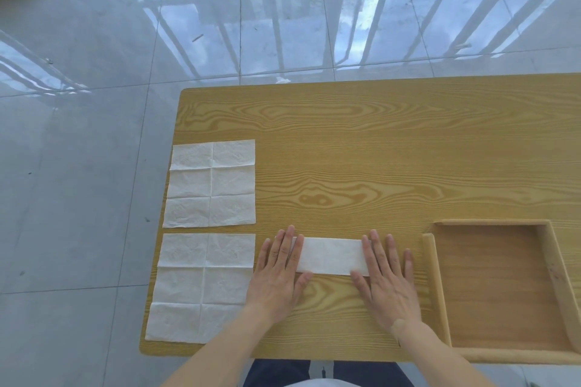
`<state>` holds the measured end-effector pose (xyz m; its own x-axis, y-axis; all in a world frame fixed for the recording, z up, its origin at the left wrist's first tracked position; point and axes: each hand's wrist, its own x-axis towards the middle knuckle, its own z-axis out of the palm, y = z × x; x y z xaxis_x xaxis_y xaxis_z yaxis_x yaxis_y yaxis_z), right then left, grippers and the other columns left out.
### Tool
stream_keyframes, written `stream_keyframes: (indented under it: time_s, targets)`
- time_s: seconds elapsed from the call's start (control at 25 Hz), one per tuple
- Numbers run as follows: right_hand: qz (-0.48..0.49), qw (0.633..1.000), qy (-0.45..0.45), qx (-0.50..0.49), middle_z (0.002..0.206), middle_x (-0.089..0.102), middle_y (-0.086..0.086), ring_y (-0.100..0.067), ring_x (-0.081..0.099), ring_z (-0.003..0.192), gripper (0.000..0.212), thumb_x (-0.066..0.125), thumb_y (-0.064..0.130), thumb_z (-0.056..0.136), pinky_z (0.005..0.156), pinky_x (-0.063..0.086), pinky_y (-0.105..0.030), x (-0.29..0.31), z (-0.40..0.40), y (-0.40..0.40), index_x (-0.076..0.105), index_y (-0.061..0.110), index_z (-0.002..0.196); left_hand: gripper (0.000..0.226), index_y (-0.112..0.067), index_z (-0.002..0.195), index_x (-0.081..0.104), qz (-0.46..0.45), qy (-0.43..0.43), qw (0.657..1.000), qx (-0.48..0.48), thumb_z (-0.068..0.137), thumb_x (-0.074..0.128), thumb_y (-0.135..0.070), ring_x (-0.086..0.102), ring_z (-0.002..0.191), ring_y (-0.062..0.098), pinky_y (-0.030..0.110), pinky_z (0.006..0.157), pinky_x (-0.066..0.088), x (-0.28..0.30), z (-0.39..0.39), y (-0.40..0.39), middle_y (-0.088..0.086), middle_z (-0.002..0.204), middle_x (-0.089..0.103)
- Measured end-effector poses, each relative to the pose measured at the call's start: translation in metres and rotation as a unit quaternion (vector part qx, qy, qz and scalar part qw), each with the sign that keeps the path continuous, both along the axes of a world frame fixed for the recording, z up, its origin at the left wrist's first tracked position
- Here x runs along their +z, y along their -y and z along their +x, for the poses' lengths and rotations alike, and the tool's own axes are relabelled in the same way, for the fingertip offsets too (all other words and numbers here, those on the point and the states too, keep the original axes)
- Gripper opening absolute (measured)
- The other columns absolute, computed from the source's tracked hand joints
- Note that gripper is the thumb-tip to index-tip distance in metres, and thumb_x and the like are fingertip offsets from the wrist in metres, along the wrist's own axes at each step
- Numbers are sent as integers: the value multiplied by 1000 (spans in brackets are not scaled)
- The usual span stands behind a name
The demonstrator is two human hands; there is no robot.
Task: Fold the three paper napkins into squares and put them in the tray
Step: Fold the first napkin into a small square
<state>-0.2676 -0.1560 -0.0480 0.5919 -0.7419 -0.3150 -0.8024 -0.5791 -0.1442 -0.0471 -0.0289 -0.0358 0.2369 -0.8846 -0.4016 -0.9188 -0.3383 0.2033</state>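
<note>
Both hands are lying flat on a wooden table, palms down and fingers spread, gripping nothing. The left hand is pressing on the left end of a folded napkin strip, its fingers covering that end, while the right hand is pressing on the right end, its thumb and first fingers overlapping the paper. The strip is lying as a long narrow rectangle near the table's front edge, between the two hands. To its left, two unfolded napkins are lying flat, showing crease lines in a grid: the far napkin is sitting toward the table's left edge, and the near napkin is lying just in front of it, with a thin gap of wood between them. Both are slightly overhanging or meeting the left edge; which one cannot be told. A wooden tray is sitting at the right front corner, just beside the right hand, and holding nothing. Beyond the table, a glossy tiled floor is reflecting window bars.
</note>
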Motion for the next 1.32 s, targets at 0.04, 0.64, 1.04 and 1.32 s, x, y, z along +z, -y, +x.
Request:
stream_keyframes:
  time_s: [0.04, 0.64, 1.04, 1.32]
  targets:
    - [2, 1000, 3, -2, 164, -5, 5, -24, -5, 150, 75, 22, 63, 96, 118, 1, -53, 1, -4, -2, -1, 22, 154, 71, -18, 154, -11, -6, 0, 1000, -1, 100, 8, -60, -17, 148, 20, 43, 119, -6, 2, 1, 0, 2, 162, -19]
    - [19, 999, -17, -39, 165, 0, -2, -29, 0, 150, 89, 24, 73, 89, 116, 5, -58, 7, -42, -51, 6, 16, 155, 55, -24, 133, 46, -6, -95, 991, 98, 81, 64, -28, 46, 106, 19, 34, 93, 43, 37, 38, 34, 0, 114, 46]
    - [28, 998, -27, -45, 164, 1, -2, -27, -5, 150, 88, 25, 73, 90, 115, 1, -56, 10, -41, -51, 4, 18, 155, 18, -21, 79, 42, 62, -191, 955, 217, 80, 60, -20, 46, 79, 16, 30, 62, 34, 43, 42, 36, -5, 83, 43]
    - [30, 999, -7, -40, 164, 3, -3, -28, -3, 150, 87, 24, 73, 90, 115, 3, -57, 11, -42, -50, 7, 16, 154, 10, -15, 90, 62, -1, -331, 887, 323, 81, 67, -17, 59, 57, 11, 28, 53, 52, 79, 32, 39, 0, 75, 61]
